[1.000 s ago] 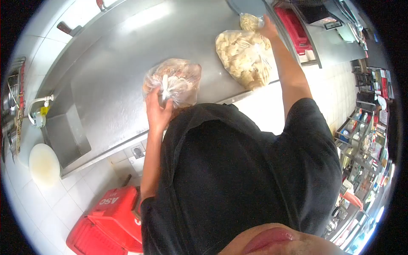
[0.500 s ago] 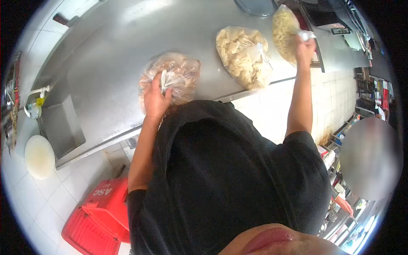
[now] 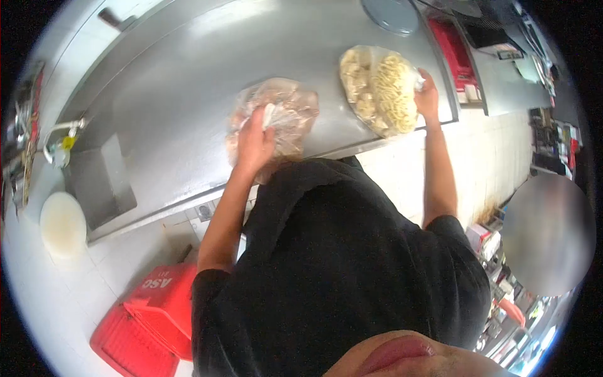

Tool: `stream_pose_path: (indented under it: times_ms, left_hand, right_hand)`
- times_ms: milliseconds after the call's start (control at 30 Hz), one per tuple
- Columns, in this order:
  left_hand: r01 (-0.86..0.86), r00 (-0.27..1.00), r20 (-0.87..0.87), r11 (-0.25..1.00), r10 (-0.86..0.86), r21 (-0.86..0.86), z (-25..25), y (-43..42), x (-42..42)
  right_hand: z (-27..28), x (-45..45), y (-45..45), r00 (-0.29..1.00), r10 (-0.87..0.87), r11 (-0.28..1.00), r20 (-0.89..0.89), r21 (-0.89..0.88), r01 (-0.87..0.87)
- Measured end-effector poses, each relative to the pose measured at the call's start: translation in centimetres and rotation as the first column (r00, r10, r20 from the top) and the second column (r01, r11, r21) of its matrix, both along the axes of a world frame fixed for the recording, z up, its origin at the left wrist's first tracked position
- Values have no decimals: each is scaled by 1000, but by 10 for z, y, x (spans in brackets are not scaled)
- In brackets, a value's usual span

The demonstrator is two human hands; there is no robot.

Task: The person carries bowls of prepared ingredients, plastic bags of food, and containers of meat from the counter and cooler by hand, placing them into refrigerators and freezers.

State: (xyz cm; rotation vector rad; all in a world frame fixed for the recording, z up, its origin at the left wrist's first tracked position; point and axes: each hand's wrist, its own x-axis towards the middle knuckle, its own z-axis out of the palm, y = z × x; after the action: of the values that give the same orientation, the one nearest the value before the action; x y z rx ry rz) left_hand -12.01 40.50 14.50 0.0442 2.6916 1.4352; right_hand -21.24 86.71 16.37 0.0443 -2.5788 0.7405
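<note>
Through my head camera I see the left hand (image 3: 255, 149) pinching the white neck of a bag of brownish pieces (image 3: 298, 119) on the steel counter (image 3: 188, 88). The right hand (image 3: 427, 99) has its fingers bent around the white knot of a bag of yellowish strips (image 3: 396, 88); their tips I cannot make out. This bag partly hides a bag of pale chunks (image 3: 358, 78).
</note>
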Motion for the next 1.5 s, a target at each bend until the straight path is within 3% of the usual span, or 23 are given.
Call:
stream_pose_path:
  times_ms: [33,67,100,133,167,200,267,367,433,500,567,667,733,800,833,900,1000,1067,1100,1233,1267,1333,1500]
  left_hand:
    - [3,999,42,1000,-2,-20,4,2,0]
    - [13,1000,6,1000,-13,2,3,4,-1]
    - [8,1000,-25,1000,-8,28,-2,8,2]
    - [5,998,-56,999,-2,54,-6,11,4]
    - [-1,999,-38,997,4,76,-5,12,6]
    - [-21,1000,-17,996,22,91,0,11,7]
    - [-61,997,-47,994,65,87,6,12,10]
    - [-106,986,-119,992,113,62,12,21,13]
    - [-119,989,-73,987,127,110,17,31,17]
    - [-126,987,-74,979,140,162,22,46,20]
    - [-138,988,-47,972,149,188,33,58,27]
    - [-266,958,-18,910,287,317,21,83,68]
    - [-422,905,100,847,413,322,11,97,100]
    - [-523,849,153,765,505,377,1,103,140]
    - [-583,799,73,737,597,343,2,112,158]
    - [-633,734,-7,687,679,356,4,132,186]
    - [-758,585,32,531,811,379,-5,161,226]
    - [-828,468,70,409,881,383,-17,172,255]
    - [-845,405,-24,384,914,372,-21,178,273]
    - [-919,189,-23,185,982,347,-70,226,359]
    - [-933,131,-37,136,991,334,-79,239,381]
    - [-931,44,114,0,992,365,-72,268,431]
    - [-916,-242,159,-279,957,287,-78,334,543]
  right_hand:
    - [10,-3,8,940,159,976,301,-190,-105]
    - [9,-2,14,843,319,867,432,-492,-76]
    - [23,-4,13,778,305,949,549,-239,-204]
    - [25,2,8,751,407,882,520,-438,-175]
    - [29,2,5,700,461,857,545,-477,-194]
    - [16,-15,8,652,516,846,556,-451,-285]
    - [-2,-54,13,648,408,913,644,-296,-281]
    - [21,-68,-32,684,503,857,527,-203,-473]
    - [-8,-74,-16,629,640,766,441,-431,-477]
    - [8,-63,-26,682,615,782,396,-190,-594]
    - [-21,-67,-8,689,535,842,489,-238,-485]
    - [-29,-59,1,679,499,832,538,-79,-549]
    - [-32,-51,12,681,530,779,505,27,-626]
    - [-57,-55,28,705,598,715,381,145,-684]
    - [-67,-65,34,705,642,684,301,190,-705]
    - [-45,-51,21,766,502,773,401,188,-605]
    - [-19,-60,-1,550,451,774,703,-1,-633]
    - [-17,-56,-19,495,657,720,569,-279,-636]
    - [-17,-47,-29,471,742,663,477,-420,-619]
    - [10,16,-69,377,854,485,359,-287,-826]
    - [19,25,-82,324,862,451,391,-294,-843]
    - [36,54,-96,235,861,400,451,-315,-861]
    - [45,162,-149,50,902,259,428,-446,-857]
